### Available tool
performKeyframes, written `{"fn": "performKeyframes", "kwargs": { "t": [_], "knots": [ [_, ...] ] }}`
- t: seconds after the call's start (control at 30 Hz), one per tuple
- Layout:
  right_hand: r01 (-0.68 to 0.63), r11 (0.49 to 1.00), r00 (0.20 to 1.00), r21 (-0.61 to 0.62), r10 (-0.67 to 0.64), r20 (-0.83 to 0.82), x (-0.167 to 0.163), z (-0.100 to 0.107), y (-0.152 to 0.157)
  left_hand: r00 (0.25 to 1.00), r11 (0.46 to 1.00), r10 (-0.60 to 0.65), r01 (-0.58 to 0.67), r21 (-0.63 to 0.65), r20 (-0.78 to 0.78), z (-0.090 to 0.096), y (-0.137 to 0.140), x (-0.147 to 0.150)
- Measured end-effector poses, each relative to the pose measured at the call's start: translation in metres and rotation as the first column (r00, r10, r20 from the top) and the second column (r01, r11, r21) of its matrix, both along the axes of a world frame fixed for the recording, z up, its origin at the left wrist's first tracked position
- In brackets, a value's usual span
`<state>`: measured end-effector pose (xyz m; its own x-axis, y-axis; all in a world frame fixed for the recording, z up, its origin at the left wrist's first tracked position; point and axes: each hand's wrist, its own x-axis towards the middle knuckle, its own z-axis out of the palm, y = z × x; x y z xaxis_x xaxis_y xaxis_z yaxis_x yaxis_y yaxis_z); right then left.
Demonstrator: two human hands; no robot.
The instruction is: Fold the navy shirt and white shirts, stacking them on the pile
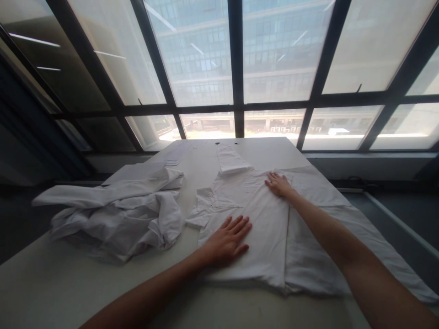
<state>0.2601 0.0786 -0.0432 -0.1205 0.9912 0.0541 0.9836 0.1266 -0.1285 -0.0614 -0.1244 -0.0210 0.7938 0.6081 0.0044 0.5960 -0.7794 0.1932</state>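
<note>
A white cloth garment (pixel 264 246) lies spread on the table, with one panel folded over and a long edge running down its middle. A sleeve-like part (pixel 233 160) points toward the far end, and a gathered piece (pixel 206 201) sticks out on the left. My left hand (pixel 228 240) rests flat on the near left part of the folded panel, fingers stretched. Farther off, my right hand (pixel 277 184) lies palm down near the panel's upper edge, its fingers extended. Neither hand grasps the fabric.
A crumpled heap of white cloth (pixel 120 214) sits on the left of the white table (pixel 199 157). Papers (pixel 151 160) lie behind it. The garment's right side hangs over the table's right edge. Tall windows with dark frames (pixel 236 68) stand beyond the far end.
</note>
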Motion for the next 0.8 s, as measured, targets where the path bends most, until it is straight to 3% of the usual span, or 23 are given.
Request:
{"fn": "performKeyframes", "kwargs": {
  "t": [0.13, 0.27, 0.4, 0.47, 0.57, 0.67, 0.7, 0.8],
  "knots": [
    [0.221, 0.975, 0.975, 0.014, -0.222, 0.002, 0.021, 0.003, 0.013, 1.000, 1.000, 0.006, -0.006, -0.023, -0.001, 0.004, -0.001, 0.002],
    [0.268, 0.955, 0.963, 0.129, -0.268, -0.014, 0.018, -0.001, 0.005, 1.000, 0.999, 0.018, -0.018, -0.048, 0.016, 0.005, -0.001, 0.003],
    [0.360, 0.883, 0.931, 0.302, -0.362, -0.049, 0.013, -0.004, -0.004, 0.996, 0.989, 0.083, -0.085, -0.118, -0.016, 0.001, 0.009, 0.002],
    [0.335, 0.878, 0.940, 0.341, -0.338, -0.053, 0.012, -0.002, -0.005, 0.986, 0.974, 0.163, -0.165, -0.157, -0.023, 0.000, 0.022, 0.000],
    [0.247, 0.918, 0.968, 0.310, -0.248, -0.035, 0.013, 0.000, -0.002, 0.961, 0.942, 0.267, -0.243, -0.233, 0.078, 0.007, 0.056, -0.001],
    [0.231, 0.927, 0.972, 0.295, -0.232, -0.032, 0.014, 0.001, -0.001, 0.852, 0.883, 0.446, -0.368, -0.291, 0.274, 0.023, 0.107, -0.003],
    [0.234, 0.927, 0.972, 0.294, -0.235, -0.033, 0.014, 0.001, -0.001, 0.769, 0.835, 0.546, -0.469, -0.287, 0.333, 0.029, 0.126, -0.004],
    [0.238, 0.928, 0.971, 0.288, -0.238, -0.038, 0.015, 0.000, -0.001, 0.617, 0.721, 0.688, -0.643, -0.259, 0.383, 0.042, 0.183, -0.009]
  ]
}}
